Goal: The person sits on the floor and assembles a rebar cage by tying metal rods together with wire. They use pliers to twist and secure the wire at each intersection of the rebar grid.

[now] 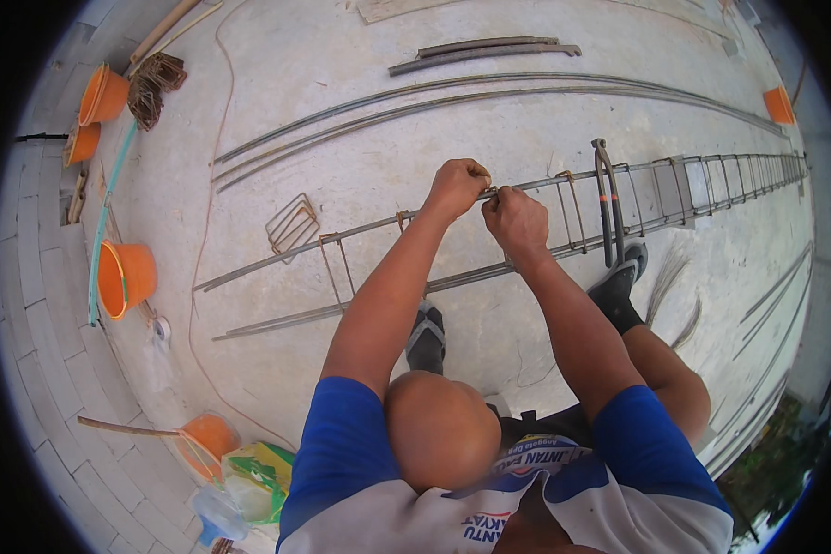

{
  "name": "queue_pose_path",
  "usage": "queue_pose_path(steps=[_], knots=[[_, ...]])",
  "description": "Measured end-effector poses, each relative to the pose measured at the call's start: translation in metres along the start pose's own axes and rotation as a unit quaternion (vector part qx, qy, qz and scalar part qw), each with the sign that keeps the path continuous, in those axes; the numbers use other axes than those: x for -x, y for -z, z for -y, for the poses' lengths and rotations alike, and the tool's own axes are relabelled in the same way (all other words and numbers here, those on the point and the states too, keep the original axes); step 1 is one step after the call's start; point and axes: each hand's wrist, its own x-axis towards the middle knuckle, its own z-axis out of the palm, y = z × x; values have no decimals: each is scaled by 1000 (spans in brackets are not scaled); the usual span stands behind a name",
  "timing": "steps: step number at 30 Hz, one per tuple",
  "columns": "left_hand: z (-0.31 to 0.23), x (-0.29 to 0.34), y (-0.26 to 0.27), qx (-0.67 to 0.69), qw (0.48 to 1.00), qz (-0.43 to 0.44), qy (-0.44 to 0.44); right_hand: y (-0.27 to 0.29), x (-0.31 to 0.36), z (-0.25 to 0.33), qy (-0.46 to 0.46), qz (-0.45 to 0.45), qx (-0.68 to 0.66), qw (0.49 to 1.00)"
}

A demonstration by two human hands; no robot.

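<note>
Near the middle of the frame, two bare hands worked close together over the upper rods of a long steel bar cage (471, 276). The left hand (456, 189) had its fingers curled in, thumb and forefinger almost meeting just by the rod. The right hand (517, 222) was bent into a loose fist, its fingertips against the same rod, just beside the left. From where I stood, I could not tell whether either gripped the steel or something small between the fingertips.

The cage ran from the left of centre to the far right of the frame, its rods joined by rectangular loops. Right of the hands, a dark long-handled tool (608, 226) with red bands lay across it, near a sandalled foot (628, 268). A few loose loops (293, 224) rested on the concrete left of centre. Long thin rods (526, 75) stretched across the upper part, with shorter dark bars (489, 51) above them. Along the left side stood an orange bucket (127, 277), beside a teal strip (111, 194); more bent loops (155, 90) were heaped at the upper left.
</note>
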Motion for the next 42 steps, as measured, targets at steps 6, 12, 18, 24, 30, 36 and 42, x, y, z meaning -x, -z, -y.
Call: queue_pose_path(steps=[6,12,18,24,30,36,42], knots=[[-12,6,-9,-187,969,-38,-156,3,-7,-4,7,28,-30,999],[7,16,-15,-35,988,-72,-131,48,-38,-30,9,276,-56,959],[-13,20,-5,-25,997,-25,-64,77,-65,-7,194,167,151,955],[9,15,-4,56,985,-24,-162,96,-89,8,268,230,243,903],[6,13,-4,-56,989,-43,-130,80,-97,26,376,272,221,858],[8,15,0,38,994,-31,-98,56,-111,11,335,216,123,909],[12,11,-1,60,993,-28,-100,47,-117,-3,288,284,223,887]])
